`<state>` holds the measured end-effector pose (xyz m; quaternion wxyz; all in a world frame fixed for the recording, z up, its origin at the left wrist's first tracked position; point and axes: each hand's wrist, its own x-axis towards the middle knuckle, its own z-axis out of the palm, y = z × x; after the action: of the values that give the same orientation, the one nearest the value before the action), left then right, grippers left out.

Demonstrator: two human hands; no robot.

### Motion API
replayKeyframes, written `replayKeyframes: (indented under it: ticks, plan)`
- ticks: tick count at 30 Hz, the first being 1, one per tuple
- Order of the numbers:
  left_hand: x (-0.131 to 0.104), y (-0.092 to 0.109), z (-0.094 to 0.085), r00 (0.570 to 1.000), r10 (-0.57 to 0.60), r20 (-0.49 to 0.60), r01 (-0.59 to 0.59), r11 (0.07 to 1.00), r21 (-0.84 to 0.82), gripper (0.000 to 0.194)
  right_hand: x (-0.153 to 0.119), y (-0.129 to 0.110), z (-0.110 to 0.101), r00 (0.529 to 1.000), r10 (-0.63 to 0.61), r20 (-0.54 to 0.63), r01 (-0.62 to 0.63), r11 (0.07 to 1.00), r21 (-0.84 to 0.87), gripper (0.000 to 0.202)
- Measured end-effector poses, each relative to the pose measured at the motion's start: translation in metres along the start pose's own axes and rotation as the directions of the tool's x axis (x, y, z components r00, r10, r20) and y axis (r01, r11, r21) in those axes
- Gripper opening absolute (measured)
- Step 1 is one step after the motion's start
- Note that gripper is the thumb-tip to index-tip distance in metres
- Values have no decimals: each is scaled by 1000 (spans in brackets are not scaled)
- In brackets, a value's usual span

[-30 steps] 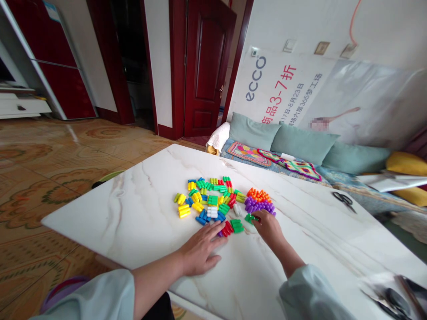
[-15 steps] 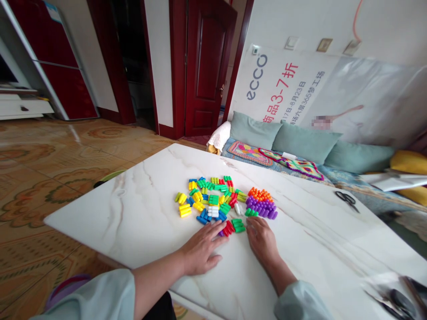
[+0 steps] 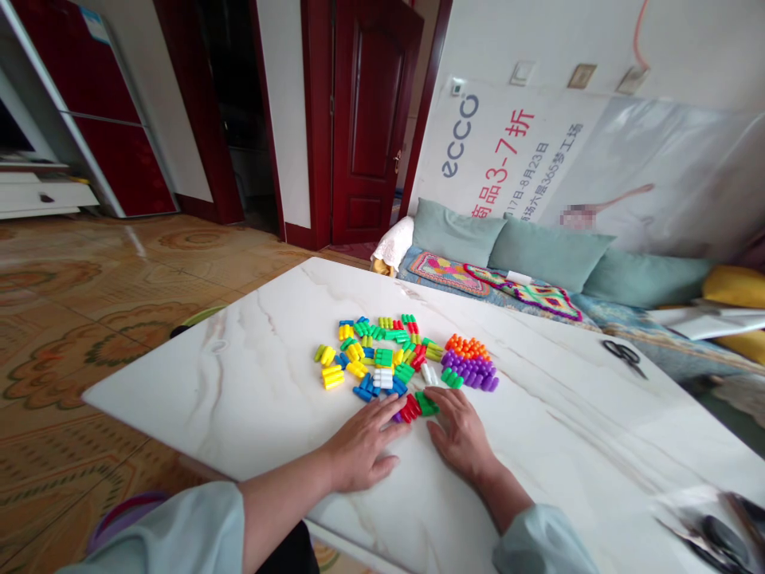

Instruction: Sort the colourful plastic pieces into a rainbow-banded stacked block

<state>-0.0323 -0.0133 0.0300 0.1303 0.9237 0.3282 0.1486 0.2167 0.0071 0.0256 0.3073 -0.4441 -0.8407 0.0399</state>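
My left hand [image 3: 366, 442] lies flat on the table with its fingers spread. Its fingertips reach a purple plastic piece [image 3: 398, 417] and the red pieces [image 3: 409, 409], partly covering the purple one. Over the right edge of a green piece [image 3: 426, 404] extend the fingers of my right hand [image 3: 461, 430], thumb apart from them. Beyond both hands, small ribbed pieces are spread in clusters: white [image 3: 383, 379], blue [image 3: 362, 389] and yellow [image 3: 332, 377]. To the right, green pieces [image 3: 453, 378] sit against purple rows [image 3: 470, 371] and orange rows [image 3: 466, 347].
The white marbled table [image 3: 251, 375] carries black scissors [image 3: 623, 357] at the far right. Another dark-handled tool [image 3: 720, 542] lies at the near right corner, partly out of view. Behind the table stands a sofa with green cushions [image 3: 550, 251].
My right hand has moved left, from the green pieces beside the purple rows to the green piece next to the red ones. My left hand has stayed in place.
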Motion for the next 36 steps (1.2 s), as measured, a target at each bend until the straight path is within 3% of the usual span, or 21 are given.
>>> replayKeyframes:
  ticks: [8, 13, 15, 18, 20, 21, 23, 25, 28, 32, 36]
  plan:
    - [1, 0, -1, 1000, 7, -12, -7, 1000, -9, 62, 1, -1, 2, 1000, 0, -13, 0, 999, -55, 29]
    - [0, 0, -2, 1000, 12, -14, -12, 1000, -6, 58, -5, -6, -1, 977, 192, -92, -185, 980, 78, 24]
    - [0, 0, -2, 1000, 10, -11, -10, 1000, -3, 57, -7, -7, -2, 930, 340, -140, -312, 931, 191, 27]
    - [0, 1, -2, 1000, 9, -18, -9, 1000, -9, 58, -9, 0, -10, 791, 567, -231, -461, 800, 384, 32]
    - [0, 1, -3, 1000, 9, -18, -9, 1000, -12, 58, -9, 12, -20, 726, 624, -289, -510, 770, 382, 34]
    - [0, 1, -3, 1000, 8, -17, -8, 1000, -12, 58, -9, 20, -25, 725, 613, -314, -526, 787, 321, 34]
    - [0, 1, -2, 1000, 5, -20, -5, 1000, -14, 57, -10, 38, -36, 783, 526, -331, -516, 847, 124, 32]
    - [0, 1, -2, 1000, 5, -25, -6, 1000, -17, 57, -10, 54, -43, 848, 450, -281, -478, 877, -38, 28]
    - [0, 1, -3, 1000, 2, -10, -2, 1000, -19, 58, -9, 69, -43, 889, 417, -188, -444, 885, -139, 25]
    - [0, 1, -4, 1000, -5, 10, 5, 1000, 0, 58, -5, 72, -30, 895, 375, -242, -410, 906, -110, 28]
    - [1, 1, -4, 1000, 3, -4, -3, 1000, 4, 58, -10, 58, -20, 825, 386, -412, -445, 894, -53, 29]
